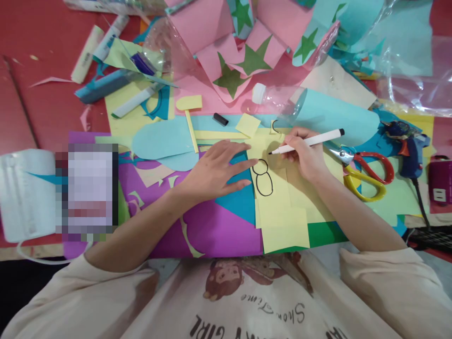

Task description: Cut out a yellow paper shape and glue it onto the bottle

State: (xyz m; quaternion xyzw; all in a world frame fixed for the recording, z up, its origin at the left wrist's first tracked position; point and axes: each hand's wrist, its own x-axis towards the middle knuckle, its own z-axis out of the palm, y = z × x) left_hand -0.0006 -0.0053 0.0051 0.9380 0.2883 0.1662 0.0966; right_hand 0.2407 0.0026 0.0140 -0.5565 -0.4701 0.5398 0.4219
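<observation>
Right hand (302, 149): fingers pinching white marker (323, 137) | axis slanting, tip toward left edge of red tabletop (38, 101) | left hand (219, 170): spread, empty, beside black ovals (263, 173) on smooth yellow paper (280, 188)

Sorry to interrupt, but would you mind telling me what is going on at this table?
The person's right hand holds an uncapped white marker, its tip near two black loops drawn on yellow paper, one above the other. The left hand lies open beside them. Red-and-yellow scissors and a paper-wrapped bottle lie near the right hand.
</observation>
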